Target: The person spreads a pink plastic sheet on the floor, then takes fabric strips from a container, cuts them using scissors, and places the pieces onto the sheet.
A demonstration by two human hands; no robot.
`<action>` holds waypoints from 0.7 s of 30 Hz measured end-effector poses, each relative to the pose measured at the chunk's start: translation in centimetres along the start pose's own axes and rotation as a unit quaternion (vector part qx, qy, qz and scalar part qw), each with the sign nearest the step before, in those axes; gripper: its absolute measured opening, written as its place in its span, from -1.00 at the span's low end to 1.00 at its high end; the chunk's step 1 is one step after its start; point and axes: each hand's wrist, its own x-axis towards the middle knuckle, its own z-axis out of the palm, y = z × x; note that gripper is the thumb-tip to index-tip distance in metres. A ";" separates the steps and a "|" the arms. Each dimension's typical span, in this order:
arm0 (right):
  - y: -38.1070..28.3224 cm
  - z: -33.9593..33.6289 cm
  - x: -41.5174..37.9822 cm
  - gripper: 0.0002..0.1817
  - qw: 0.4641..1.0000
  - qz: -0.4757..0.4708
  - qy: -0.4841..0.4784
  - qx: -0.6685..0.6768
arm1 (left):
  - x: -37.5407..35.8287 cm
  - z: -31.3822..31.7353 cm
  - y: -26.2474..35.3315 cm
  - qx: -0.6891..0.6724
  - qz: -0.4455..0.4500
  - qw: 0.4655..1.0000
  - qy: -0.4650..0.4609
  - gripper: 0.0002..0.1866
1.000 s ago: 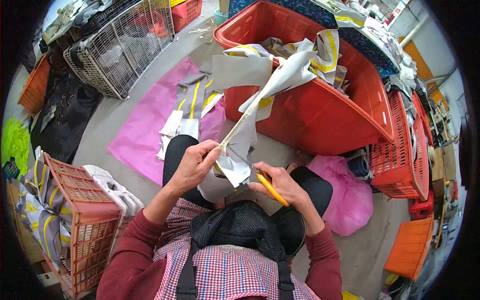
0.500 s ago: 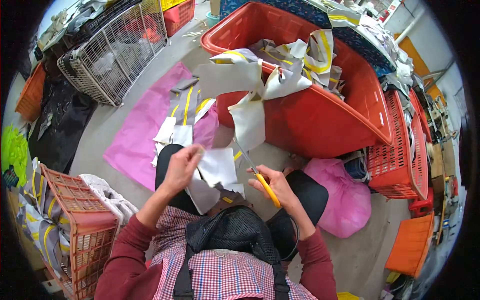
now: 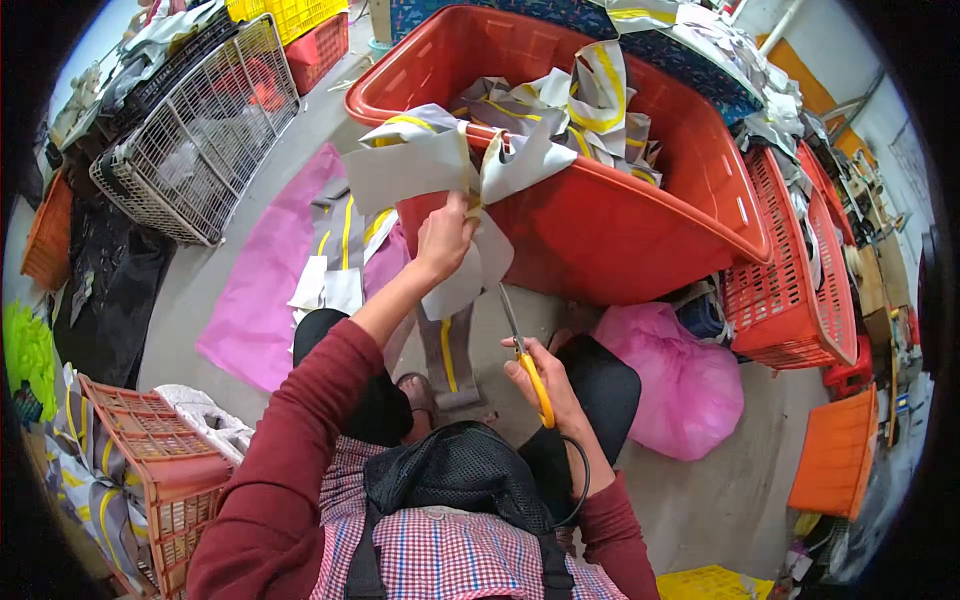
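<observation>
My left hand (image 3: 445,238) reaches forward to the grey-white cloth pieces (image 3: 410,172) draped over the rim of the red bin (image 3: 600,230). Its fingers are closed at the cloth, near where the pieces join. Below it hangs a pale cloth flap (image 3: 480,265), and a grey strip with a yellow stripe (image 3: 446,350) reaches down by my foot. Yellow-handled scissors (image 3: 536,385) are in my right hand (image 3: 555,380), blades pointing up toward the hanging flap. The blades look nearly closed and cut nothing I can see.
Striped cloth strips (image 3: 350,230) lie on a pink plastic sheet (image 3: 260,280) at left. A full pink bag (image 3: 675,390) sits by my right knee. Red crates (image 3: 780,290) stand at right, a wire basket (image 3: 200,150) at far left, and an orange crate (image 3: 160,430) near my left elbow.
My left hand has moved from above my lap up and forward to the hanging cloth. White pieces have left my lap, and a striped strip now shows between my legs. The scissors stay in my right hand.
</observation>
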 end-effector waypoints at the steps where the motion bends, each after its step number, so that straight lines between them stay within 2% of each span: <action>1: 0.0 0.1 0.1 -0.57 1.000 0.000 0.003 0.001 | 0.5 0.6 -0.2 -0.016 -0.053 0.998 -0.016 -0.70; 4: 0.4 0.2 0.5 -0.57 1.000 0.000 0.007 0.006 | 1.1 1.7 -1.1 0.012 -0.012 0.999 -0.050 -0.64; 8: 1.4 0.5 1.1 -0.55 1.000 -0.004 -0.002 -0.026 | 0.8 1.6 -2.2 -0.019 -0.020 0.998 -0.064 -0.63; 10: 1.2 0.7 1.0 -0.55 1.000 -0.005 -0.006 -0.024 | -1.0 0.3 -1.7 -0.018 -0.043 0.998 -0.034 -0.69; 11: 1.0 0.8 1.0 -0.55 1.000 -0.013 -0.002 -0.010 | -2.2 -0.5 -1.4 -0.017 -0.045 0.998 -0.032 -0.69; 13: 0.4 1.1 1.0 -0.55 1.000 -0.026 -0.003 0.003 | -5.2 -3.5 0.4 -0.100 -0.044 0.994 0.003 -0.77; 16: -1.4 1.4 0.2 -0.52 0.999 -0.022 -0.037 -0.009 | -10.7 -8.9 2.6 -0.115 -0.031 0.993 0.023 -0.84; 18: -2.7 1.8 -0.4 -0.49 0.993 -0.019 -0.099 -0.063 | -13.9 -12.3 3.5 -0.154 -0.035 0.987 -0.005 -0.86; 19: -3.8 2.2 -0.7 -0.41 0.986 -0.017 -0.131 -0.101 | -15.2 -13.6 3.6 -0.150 -0.042 0.988 -0.001 -0.86; 21: -4.9 3.2 -0.8 -0.43 0.981 -0.042 -0.155 -0.112 | -17.3 -15.8 3.6 -0.159 -0.074 0.984 -0.041 -0.87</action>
